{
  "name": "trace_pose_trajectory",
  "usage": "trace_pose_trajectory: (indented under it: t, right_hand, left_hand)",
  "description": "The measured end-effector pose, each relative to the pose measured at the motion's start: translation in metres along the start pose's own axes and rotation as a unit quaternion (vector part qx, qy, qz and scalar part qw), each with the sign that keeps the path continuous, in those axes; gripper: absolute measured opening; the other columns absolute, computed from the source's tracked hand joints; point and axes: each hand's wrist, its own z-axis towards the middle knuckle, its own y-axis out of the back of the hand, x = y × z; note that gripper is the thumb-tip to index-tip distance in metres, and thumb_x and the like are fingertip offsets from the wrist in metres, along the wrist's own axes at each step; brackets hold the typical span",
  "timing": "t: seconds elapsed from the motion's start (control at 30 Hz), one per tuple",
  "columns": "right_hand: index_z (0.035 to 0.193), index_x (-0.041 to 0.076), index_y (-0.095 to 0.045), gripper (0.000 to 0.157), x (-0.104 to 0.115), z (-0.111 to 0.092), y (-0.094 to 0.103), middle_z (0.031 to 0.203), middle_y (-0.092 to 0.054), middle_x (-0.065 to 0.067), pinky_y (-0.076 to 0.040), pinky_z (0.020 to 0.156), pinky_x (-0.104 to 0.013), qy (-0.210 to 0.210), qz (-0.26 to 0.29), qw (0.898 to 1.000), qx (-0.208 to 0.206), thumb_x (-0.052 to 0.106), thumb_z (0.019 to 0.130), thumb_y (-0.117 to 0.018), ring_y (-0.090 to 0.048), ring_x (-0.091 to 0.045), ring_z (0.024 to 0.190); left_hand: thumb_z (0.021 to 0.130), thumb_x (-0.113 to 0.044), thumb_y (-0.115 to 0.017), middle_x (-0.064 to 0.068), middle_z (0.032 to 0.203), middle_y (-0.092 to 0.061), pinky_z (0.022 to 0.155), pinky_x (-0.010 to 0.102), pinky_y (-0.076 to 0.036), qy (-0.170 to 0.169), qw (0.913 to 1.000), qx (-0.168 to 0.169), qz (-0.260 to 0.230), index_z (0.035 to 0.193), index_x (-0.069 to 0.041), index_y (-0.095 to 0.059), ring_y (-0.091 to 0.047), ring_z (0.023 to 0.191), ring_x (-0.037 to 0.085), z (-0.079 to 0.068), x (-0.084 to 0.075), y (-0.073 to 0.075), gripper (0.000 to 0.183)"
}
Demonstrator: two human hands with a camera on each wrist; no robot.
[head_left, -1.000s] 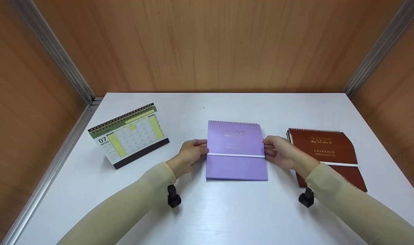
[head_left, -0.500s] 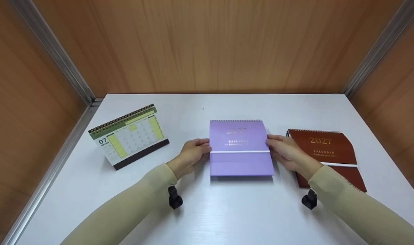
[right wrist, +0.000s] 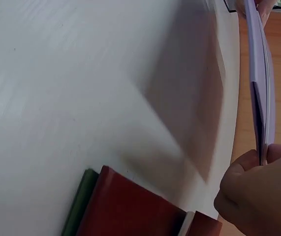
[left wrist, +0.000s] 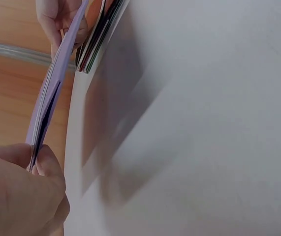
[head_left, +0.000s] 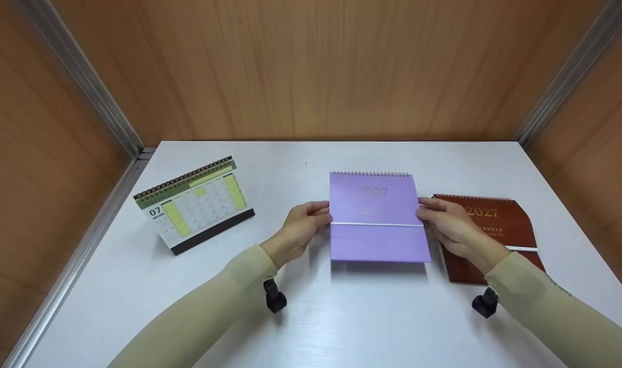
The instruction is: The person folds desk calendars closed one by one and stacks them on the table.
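Note:
Both hands hold a purple desk calendar (head_left: 380, 243), spiral-bound at the top, with "2027" and a white band across its cover. It is off the table, its shadow below it. The left hand (head_left: 298, 230) pinches its left edge between thumb and fingers. At the opposite edge, the right hand (head_left: 451, 227) pinches it likewise, passing above a brown calendar (head_left: 515, 220). Seen from the side in the left wrist view, the purple calendar (left wrist: 56, 83) is thin and folded flat, with a slight gap between its layers.
A green-and-white calendar (head_left: 203, 204) showing "07" stands propped at the left of the white table (head_left: 311, 317). Under the brown calendar, a green cover (right wrist: 81, 201) shows in the right wrist view. Wooden panels (head_left: 321, 66) enclose the back and sides.
The purple calendar has risen from the table and moved right and slightly back, with both hands keeping hold of its edges. The right hand now covers more of the brown calendar.

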Motion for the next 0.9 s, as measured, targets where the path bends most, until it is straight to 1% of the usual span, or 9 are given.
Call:
trace_pose_trajectory:
  t: [0.07, 0.2, 0.33, 0.53, 0.6, 0.67, 0.77, 0.83, 0.9]
  right_hand:
    - [0.152, 0.004, -0.032, 0.062, 0.002, -0.004, 0.008, 0.123, -0.056, -0.003, -0.051, 0.089, -0.024, 0.001, -0.008, 1.000, 0.000, 0.013, 0.097, -0.060, -0.060, -0.011, 0.101]
    - [0.152, 0.003, -0.029, 0.065, 0.004, -0.012, 0.024, 0.116, -0.062, 0.003, -0.050, 0.091, -0.021, 0.001, 0.013, 1.000, 0.004, 0.011, 0.096, -0.062, -0.062, -0.008, 0.101]
    - [0.153, 0.003, -0.027, 0.068, 0.006, -0.019, 0.041, 0.111, -0.066, 0.006, -0.051, 0.087, -0.020, 0.001, 0.017, 1.000, 0.010, 0.011, 0.096, -0.063, -0.061, -0.006, 0.100]
    - [0.155, 0.007, -0.025, 0.072, 0.007, -0.028, 0.070, 0.107, -0.070, 0.010, -0.052, 0.082, -0.027, -0.009, -0.017, 1.000, 0.016, 0.018, 0.096, -0.064, -0.063, -0.006, 0.095]
    - [0.155, 0.005, -0.023, 0.073, 0.006, -0.030, 0.079, 0.107, -0.070, 0.010, -0.053, 0.081, -0.028, -0.005, -0.018, 1.000, 0.022, 0.018, 0.096, -0.064, -0.064, -0.006, 0.096]
    - [0.155, 0.005, -0.023, 0.074, 0.005, -0.032, 0.088, 0.107, -0.070, 0.011, -0.053, 0.082, -0.028, -0.004, -0.021, 1.000, 0.023, 0.019, 0.096, -0.065, -0.064, -0.005, 0.097]
    - [0.154, 0.003, -0.022, 0.076, 0.004, -0.035, 0.101, 0.108, -0.070, 0.011, -0.054, 0.081, -0.025, 0.002, -0.013, 1.000, 0.020, 0.018, 0.094, -0.066, -0.063, -0.004, 0.098]
    - [0.154, 0.003, -0.022, 0.077, 0.003, -0.037, 0.109, 0.107, -0.070, 0.011, -0.054, 0.081, -0.026, -0.003, -0.007, 1.000, 0.016, 0.018, 0.093, -0.068, -0.064, -0.004, 0.098]
    - [0.153, 0.005, -0.026, 0.073, 0.002, -0.039, 0.118, 0.106, -0.070, 0.011, -0.054, 0.081, -0.027, -0.006, -0.001, 1.000, 0.017, 0.018, 0.093, -0.067, -0.065, -0.005, 0.097]
  left_hand:
    - [0.091, 0.004, -0.061, 0.016, 0.125, -0.058, 0.097, 0.030, -0.050, -0.002, 0.9999, 0.008, -0.007, 0.134, 0.004, -0.051, -0.059, 0.113, 0.022, 0.000, 0.001, -0.006, 0.043]
    - [0.091, 0.003, -0.062, 0.016, 0.124, -0.058, 0.096, 0.029, -0.051, -0.004, 0.9997, 0.020, -0.015, 0.133, 0.004, -0.052, -0.060, 0.112, 0.021, 0.001, 0.002, -0.020, 0.043]
    - [0.090, 0.004, -0.063, 0.015, 0.121, -0.059, 0.093, 0.027, -0.052, -0.006, 0.9994, 0.027, -0.021, 0.132, 0.004, -0.053, -0.062, 0.109, 0.020, 0.004, 0.004, -0.037, 0.043]
    - [0.088, 0.005, -0.064, 0.012, 0.117, -0.061, 0.090, 0.027, -0.054, -0.012, 0.9989, 0.041, -0.019, 0.130, 0.003, -0.055, -0.064, 0.105, 0.019, 0.007, 0.007, -0.063, 0.042]
    - [0.088, 0.006, -0.065, 0.012, 0.116, -0.061, 0.091, 0.027, -0.053, -0.014, 0.9986, 0.048, -0.015, 0.129, 0.003, -0.056, -0.065, 0.104, 0.019, 0.007, 0.009, -0.071, 0.042]
    - [0.088, 0.006, -0.065, 0.011, 0.116, -0.061, 0.091, 0.026, -0.053, -0.015, 0.9986, 0.050, -0.012, 0.128, 0.002, -0.056, -0.064, 0.103, 0.019, 0.009, 0.011, -0.079, 0.042]
    - [0.087, 0.006, -0.066, 0.010, 0.113, -0.061, 0.089, 0.026, -0.054, -0.019, 0.9986, 0.047, -0.011, 0.126, 0.001, -0.058, -0.065, 0.101, 0.019, 0.011, 0.014, -0.091, 0.041]
    - [0.086, 0.007, -0.066, 0.009, 0.112, -0.063, 0.087, 0.025, -0.055, -0.022, 0.9987, 0.044, -0.010, 0.126, 0.001, -0.059, -0.065, 0.100, 0.018, 0.013, 0.018, -0.100, 0.041]
    - [0.085, 0.007, -0.067, 0.008, 0.110, -0.064, 0.087, 0.025, -0.055, -0.027, 0.9986, 0.044, -0.009, 0.124, 0.000, -0.060, -0.065, 0.099, 0.018, 0.014, 0.021, -0.109, 0.040]
